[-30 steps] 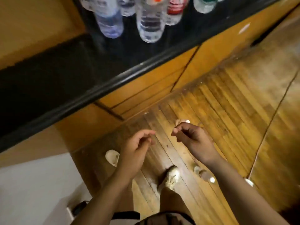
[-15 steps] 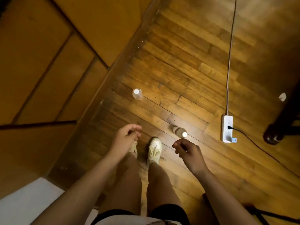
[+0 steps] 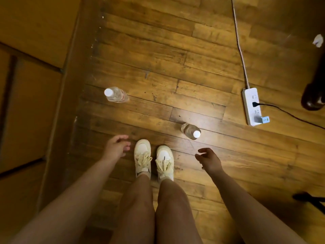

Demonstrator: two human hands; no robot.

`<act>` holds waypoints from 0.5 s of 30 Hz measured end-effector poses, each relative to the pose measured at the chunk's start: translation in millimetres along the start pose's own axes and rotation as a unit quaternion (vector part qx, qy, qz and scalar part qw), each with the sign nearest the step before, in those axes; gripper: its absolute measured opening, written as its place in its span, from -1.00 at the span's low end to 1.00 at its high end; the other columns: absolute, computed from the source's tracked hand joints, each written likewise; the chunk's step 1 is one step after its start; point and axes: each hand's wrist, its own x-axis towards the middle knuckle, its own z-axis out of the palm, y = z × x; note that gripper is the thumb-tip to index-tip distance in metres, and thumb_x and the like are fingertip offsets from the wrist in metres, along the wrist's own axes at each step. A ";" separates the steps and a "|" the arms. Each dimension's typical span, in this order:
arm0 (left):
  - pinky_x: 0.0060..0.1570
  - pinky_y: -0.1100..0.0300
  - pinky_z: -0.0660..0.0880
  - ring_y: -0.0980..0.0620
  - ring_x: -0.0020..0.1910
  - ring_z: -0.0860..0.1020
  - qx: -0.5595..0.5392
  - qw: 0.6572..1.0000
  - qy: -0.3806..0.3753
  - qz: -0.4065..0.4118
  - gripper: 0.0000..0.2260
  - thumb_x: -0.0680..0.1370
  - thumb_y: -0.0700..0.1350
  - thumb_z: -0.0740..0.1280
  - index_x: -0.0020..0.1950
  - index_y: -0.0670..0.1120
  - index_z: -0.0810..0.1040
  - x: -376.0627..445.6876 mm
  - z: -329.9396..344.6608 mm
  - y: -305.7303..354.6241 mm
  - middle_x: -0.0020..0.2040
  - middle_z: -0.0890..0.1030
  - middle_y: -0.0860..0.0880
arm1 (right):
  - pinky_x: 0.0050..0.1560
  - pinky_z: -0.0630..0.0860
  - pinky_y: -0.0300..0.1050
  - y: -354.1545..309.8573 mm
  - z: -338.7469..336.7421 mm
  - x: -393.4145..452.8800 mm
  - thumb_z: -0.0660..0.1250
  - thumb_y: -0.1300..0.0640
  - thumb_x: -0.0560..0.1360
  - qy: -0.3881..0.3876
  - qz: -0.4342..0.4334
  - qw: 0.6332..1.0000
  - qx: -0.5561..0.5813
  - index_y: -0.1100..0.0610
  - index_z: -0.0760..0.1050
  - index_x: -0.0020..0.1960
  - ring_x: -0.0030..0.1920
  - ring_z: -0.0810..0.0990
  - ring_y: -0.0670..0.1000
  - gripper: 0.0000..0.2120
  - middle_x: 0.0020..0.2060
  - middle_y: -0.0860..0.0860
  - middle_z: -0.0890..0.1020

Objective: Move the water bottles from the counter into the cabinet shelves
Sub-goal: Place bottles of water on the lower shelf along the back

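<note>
Two clear water bottles with white caps stand on the wooden floor. One bottle is near the cabinet base at the left; the other bottle stands just ahead of my right shoe. My left hand hangs with loosely curled fingers, holding nothing, below the left bottle. My right hand hangs the same way, empty, just below and right of the nearer bottle. The counter and its bottles are out of view.
Wooden cabinet fronts run down the left side. A white power strip with a white cord and a black plug lies on the floor at right. A dark furniture leg stands at the far right. My white shoes are at centre.
The view has swung down from the counter with its bottles to the floor. Both hands have dropped lower and spread apart, fingers loosening.
</note>
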 end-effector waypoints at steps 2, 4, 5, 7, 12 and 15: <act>-0.01 0.07 0.43 -0.01 -0.01 0.51 -0.011 1.000 0.013 -0.017 -0.76 0.55 -0.29 0.24 0.20 -0.10 0.47 25.3 1.5 -5.8 0.08 0.56 -0.12 | -0.01 0.44 0.00 6.3 8.4 22.4 0.37 0.15 0.45 0.016 0.010 1.000 0.003 0.18 0.39 0.23 -0.08 0.50 0.11 -0.62 0.01 0.14 0.55; 0.00 0.06 0.44 -0.03 0.04 0.51 -0.009 1.000 0.018 -0.021 -0.72 0.56 -0.27 0.25 0.26 -0.10 0.44 50.4 2.3 -7.2 0.13 0.53 -0.11 | 0.04 0.41 -0.05 12.4 18.4 44.1 0.42 0.16 0.42 0.036 0.013 0.999 0.011 0.17 0.32 0.32 0.11 0.49 0.15 -0.48 0.20 0.20 0.46; 0.01 0.05 0.45 -0.04 0.06 0.51 -0.003 1.000 0.018 -0.019 -0.70 0.56 -0.26 0.25 0.29 -0.10 0.42 65.4 2.9 -6.6 0.16 0.52 -0.12 | 0.12 0.43 -0.02 15.1 24.7 56.3 0.43 0.18 0.41 0.045 0.019 0.998 0.027 0.15 0.27 0.36 0.19 0.46 0.17 -0.41 0.26 0.21 0.39; 0.01 0.03 0.45 -0.04 0.05 0.50 0.023 1.000 0.009 -0.014 -0.68 0.56 -0.26 0.24 0.32 -0.11 0.39 97.1 3.8 -5.2 0.21 0.51 -0.15 | 0.24 0.43 0.16 19.3 36.8 78.6 0.46 0.22 0.38 0.064 0.052 0.992 0.091 0.08 0.19 0.42 0.24 0.41 0.22 -0.29 0.32 0.21 0.28; 0.04 0.00 0.46 -0.13 0.23 0.46 0.059 0.998 0.022 0.001 -0.50 0.52 -0.27 0.31 0.42 -0.07 0.26 171.3 5.4 8.9 0.37 0.37 -0.13 | 0.27 0.40 0.23 29.8 59.5 123.2 0.52 0.26 0.30 0.103 0.107 0.969 0.195 -0.08 0.07 0.47 0.25 0.37 0.25 -0.08 0.39 0.18 0.12; 0.15 -0.03 0.44 -0.18 0.32 0.39 0.062 0.997 0.041 0.004 -0.39 0.48 -0.26 0.37 0.46 -0.11 0.19 218.5 7.7 18.9 0.41 0.33 -0.17 | 0.33 0.33 0.20 36.3 71.8 151.6 0.53 0.31 0.27 0.125 0.069 0.969 0.202 -0.08 0.06 0.48 0.31 0.31 0.22 -0.02 0.39 0.17 0.13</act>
